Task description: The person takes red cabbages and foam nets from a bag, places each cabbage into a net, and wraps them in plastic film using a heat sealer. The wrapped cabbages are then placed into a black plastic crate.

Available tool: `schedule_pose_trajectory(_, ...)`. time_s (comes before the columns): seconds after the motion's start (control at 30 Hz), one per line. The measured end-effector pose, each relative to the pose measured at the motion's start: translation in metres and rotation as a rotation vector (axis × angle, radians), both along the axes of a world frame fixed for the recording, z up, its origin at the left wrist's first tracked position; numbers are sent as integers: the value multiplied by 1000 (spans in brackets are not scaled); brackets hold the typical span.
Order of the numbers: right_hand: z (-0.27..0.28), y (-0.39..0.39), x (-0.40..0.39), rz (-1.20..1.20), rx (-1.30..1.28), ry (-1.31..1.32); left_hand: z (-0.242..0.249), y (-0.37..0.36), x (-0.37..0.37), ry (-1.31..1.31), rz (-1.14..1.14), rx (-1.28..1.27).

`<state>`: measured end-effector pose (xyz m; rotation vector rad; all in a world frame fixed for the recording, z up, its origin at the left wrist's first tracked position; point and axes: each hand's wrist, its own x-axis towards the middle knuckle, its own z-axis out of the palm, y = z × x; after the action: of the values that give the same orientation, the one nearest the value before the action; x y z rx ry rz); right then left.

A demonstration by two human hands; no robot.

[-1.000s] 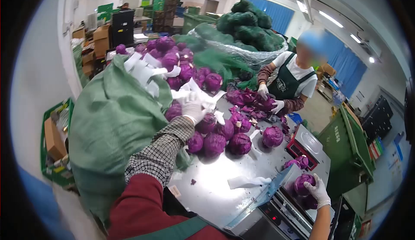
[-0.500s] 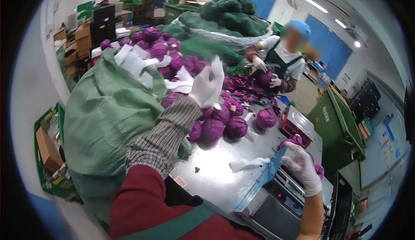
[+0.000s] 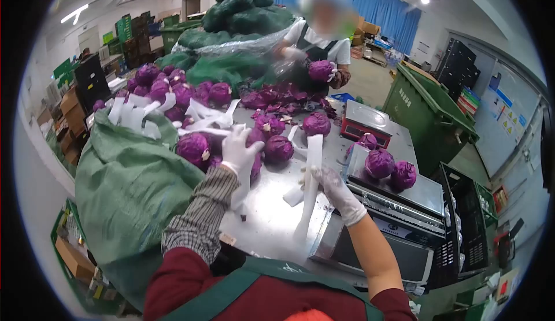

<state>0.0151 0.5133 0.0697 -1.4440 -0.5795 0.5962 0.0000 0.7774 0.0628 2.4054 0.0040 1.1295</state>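
My left hand (image 3: 240, 150), in a white glove, is over the near edge of the purple cabbages with thumb and fingers apart, close to a cabbage (image 3: 278, 149). A white strip (image 3: 241, 191) hangs or lies just below it; whether they touch is unclear. Over the metal table (image 3: 269, 223), my gloved right hand (image 3: 335, 191) grips a long white strip (image 3: 313, 173), which stands upright with its lower end blurred. More white strips (image 3: 136, 116) stick out at the top of a green woven sack (image 3: 136, 171) on the left.
Across the table, a co-worker (image 3: 324, 38) holds a cabbage (image 3: 321, 71). To the right are a red scale (image 3: 367, 119), a metal machine (image 3: 376, 246) with cabbages on top, a green bin (image 3: 428, 110) and a black crate (image 3: 462, 217). Green net sacks (image 3: 248, 17) are piled behind.
My view has swung to the right. My left hand has come down from its raised position to the cabbages. My right hand has moved from beside the machine and now grips a white strip.
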Motion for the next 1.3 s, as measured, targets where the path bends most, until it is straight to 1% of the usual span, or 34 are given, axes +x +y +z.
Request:
schedule_pose_trajectory(0.03,5,-4,-2,50,40,11,21,-16,-9,-34,-187,9)
schedule_pose_trajectory(0.07,6,-8,-7,90,25,14,25,-28,0,140,-561,-130)
schedule_pose_trajectory(0.1,6,-12,-13,98,37,15,35,-61,-19,314,-797,-444)
schedule_pose_trajectory(0.13,7,-14,-17,104,46,15,22,-86,-21,529,-925,-766)
schedule_pose_trajectory(0.17,8,-17,-22,107,53,9,17,-102,-25,560,-984,-919)
schedule_pose_trajectory(0.2,12,-23,-27,-12,8,18,16,-113,-27,499,-955,-987)
schedule_pose_trajectory(0.27,-8,-44,-20,-202,-41,-182,4,-133,-23,377,-909,-1125)
schedule_pose_trajectory(0.3,-9,-53,-22,-296,-69,-281,1,-141,-24,355,-923,-1225)
schedule_pose_trajectory(0.33,-3,-65,-28,-381,-95,-252,-1,-145,-23,354,-922,-1207)
schedule_pose_trajectory(0.4,-10,-86,-29,-434,-234,-438,-2,-155,-21,388,-914,-1160)
schedule_pose_trajectory(0.43,-12,-95,-29,-453,-305,-534,-4,-161,-20,423,-917,-1086)
schedule_pose_trajectory(0.47,-12,-99,-33,-612,-259,-640,-2,-163,-21,488,-879,-825)
schedule_pose_trajectory(0.5,9,-104,-39,-694,-280,-933,4,-165,-25,544,-833,-564)
schedule_pose_trajectory(0.53,27,-105,-42,-669,-259,-1100,14,-181,-35,545,-870,-665)
schedule_pose_trajectory(0.57,38,-107,-42,-636,-238,-1264,28,-185,-39,531,-852,-271)
schedule_pose_trajectory(0.63,40,-122,-44,-499,-431,-1075,47,-200,-48,737,-856,-206)
schedule_pose_trajectory(0.67,30,-131,-40,-512,-302,-948,37,-200,-43,745,-1034,-430)
schedule_pose_trajectory(0.7,27,-136,-44,-560,-212,-723,20,-197,-34,739,-1207,-661)
schedule_pose_trajectory(0.73,21,-142,-43,-566,-42,-488,9,-199,-26,717,-1375,-900)
schedule_pose_trajectory(0.77,15,-146,-41,-565,125,-250,8,-206,-22,725,-1314,-1035)
schedule_pose_trajectory(0.83,7,-142,-45,-600,31,-217,4,-224,-21,745,-1164,-1310)
schedule_pose_trajectory(0.87,4,-135,-47,-617,-12,-200,-3,-233,-25,741,-1257,-1315)
schedule_pose_trajectory(0.9,4,-125,-51,-647,3,-128,-8,-241,-29,740,-1350,-1320)
schedule_pose_trajectory(0.97,4,-110,-60,-708,36,16,-4,-248,-39,565,-1209,-1253)
schedule_pose_trajectory(1.0,-4,-118,-55,-679,33,-172,-23,-252,-31,428,-1181,-1197)
schedule_pose_trajectory(1.1,-6,-117,-58,-626,150,-119,-33,-256,-33,204,-991,-955)
schedule_pose_trajectory(1.13,3,-121,-61,-687,-2,-189,-31,-254,-37,284,-1016,-1113)
schedule_pose_trajectory(1.23,-9,-136,-42,-826,126,-509,-23,-244,-39,404,-1133,-1270)
schedule_pose_trajectory(1.27,-15,-141,-40,-797,383,-126,-30,-237,-36,500,-1143,-1186)
schedule_pose_trajectory(1.3,-18,-147,-39,-700,623,-42,-45,-235,-29,615,-1150,-1250)
